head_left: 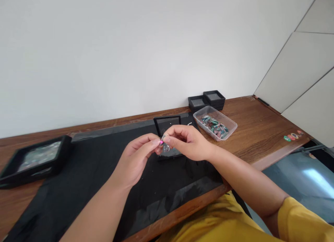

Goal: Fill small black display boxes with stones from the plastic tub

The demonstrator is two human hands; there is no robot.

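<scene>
Head view shows your left hand (137, 158) and right hand (186, 141) meeting above the black mat (86, 176), near the counter (258, 130) middle, fingertips pinched together on a small greenish stone (166, 148). Just behind them lies an open black display box (167, 124). A clear tub of stones (215, 123) sits toward the back right, two black boxes (206, 100) behind it, a black tray (35, 159) by the left edge.

There is a single view, from the head of the person seated at the near edge of the bench (255, 130). It looks forward and slightly down across the bench to the white wall (130, 54) behind its far edge. Both forearms rise close from the bottom; the bench's right corner shows.
</scene>
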